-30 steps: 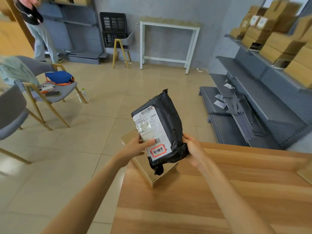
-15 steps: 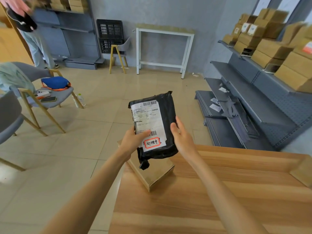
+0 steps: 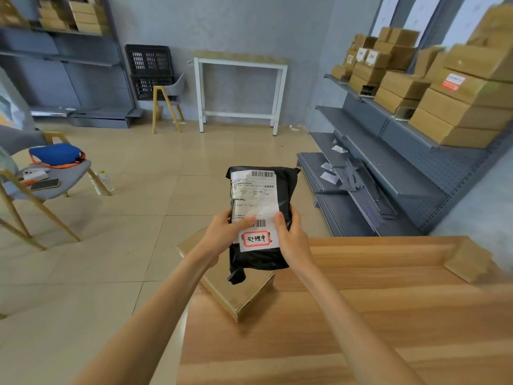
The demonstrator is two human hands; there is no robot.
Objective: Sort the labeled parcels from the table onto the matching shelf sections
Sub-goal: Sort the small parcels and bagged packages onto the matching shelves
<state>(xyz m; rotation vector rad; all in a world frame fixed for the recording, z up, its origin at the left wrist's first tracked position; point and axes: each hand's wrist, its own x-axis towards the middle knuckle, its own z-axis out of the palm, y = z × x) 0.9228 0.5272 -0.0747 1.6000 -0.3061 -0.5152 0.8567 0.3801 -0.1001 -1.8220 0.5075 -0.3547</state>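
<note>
Parcel held up, label facing the camera.
Left hand (image 3: pixel 222 232) and right hand (image 3: pixel 291 237) grip black parcel (image 3: pixel 286 190) above a box (image 3: pixel 241 293) at the table's (image 3: pixel 347 315) 10 o'clock corner.

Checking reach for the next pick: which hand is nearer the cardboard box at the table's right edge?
Right. The right hand grips the black parcel on the side toward that cardboard box; the left hand grips the parcel's far side.
</note>
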